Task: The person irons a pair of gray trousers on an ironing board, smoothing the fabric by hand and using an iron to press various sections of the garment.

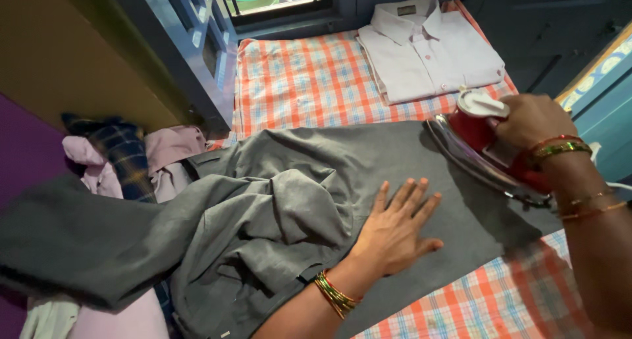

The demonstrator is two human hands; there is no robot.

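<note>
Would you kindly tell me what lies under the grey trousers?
A checked orange cloth shows beyond and at the near edge of the grey trousers. The left hand presses flat on them; the right hand holds the red iron. What the cloth covers is hidden.

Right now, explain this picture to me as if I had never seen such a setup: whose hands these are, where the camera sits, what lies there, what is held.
One camera, worn on a person's head, looks down at that person's own two bare hands. The left hand lies flat, fingers spread, on grey trousers laid over an orange checked cloth. The right hand grips a red iron, tilted above the trousers' smooth end. A folded white shirt rests on the cloth farther back. At the left lies a pile of clothes, pink and dark checked.
</note>
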